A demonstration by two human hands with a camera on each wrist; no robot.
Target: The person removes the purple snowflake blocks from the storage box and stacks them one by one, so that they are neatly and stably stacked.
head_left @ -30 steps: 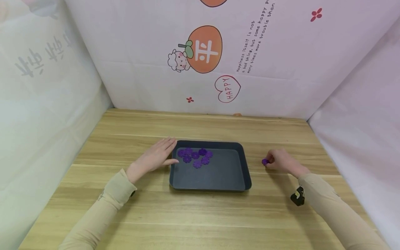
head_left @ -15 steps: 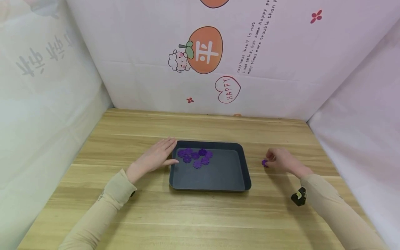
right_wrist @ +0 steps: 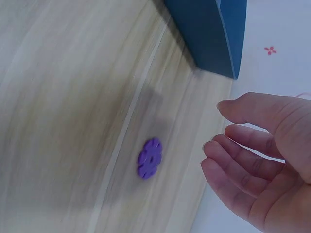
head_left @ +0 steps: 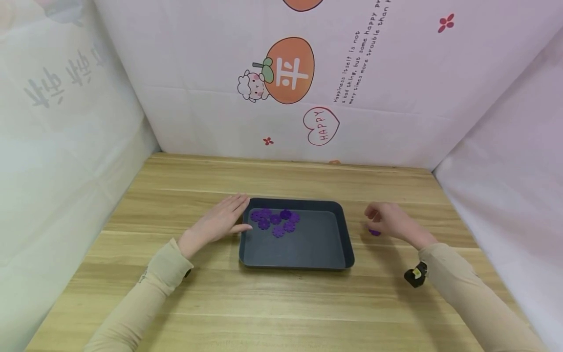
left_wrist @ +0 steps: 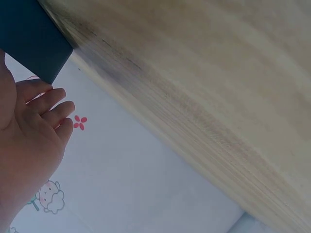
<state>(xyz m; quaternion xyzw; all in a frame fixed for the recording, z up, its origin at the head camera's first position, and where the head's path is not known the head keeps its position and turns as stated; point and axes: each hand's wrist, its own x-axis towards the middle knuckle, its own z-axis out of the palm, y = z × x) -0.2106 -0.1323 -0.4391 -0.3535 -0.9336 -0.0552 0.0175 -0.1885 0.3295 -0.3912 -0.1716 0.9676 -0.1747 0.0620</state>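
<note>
A dark grey rectangular tray (head_left: 308, 249) sits mid-table in the head view. Several purple flower-shaped discs (head_left: 278, 231) lie in its far left part. My left hand (head_left: 215, 220) rests at the tray's left rim with its fingers straight. To the right of the tray, my right hand (head_left: 392, 221) hovers over another purple disc (right_wrist: 150, 158). That disc lies flat on the wood, apart from the fingers. In the right wrist view the thumb and fingers of the right hand (right_wrist: 265, 160) are loosely bent, with nothing between them.
The wooden table (head_left: 272, 308) carries the tray. White printed sheets (head_left: 198, 73) stand at the back and along both sides. A small black device (head_left: 415, 275) hangs at the right wrist.
My right hand has let go of the purple disc and lifted slightly, leaving it on the table to the right of the tray. The left hand and tray have not moved.
</note>
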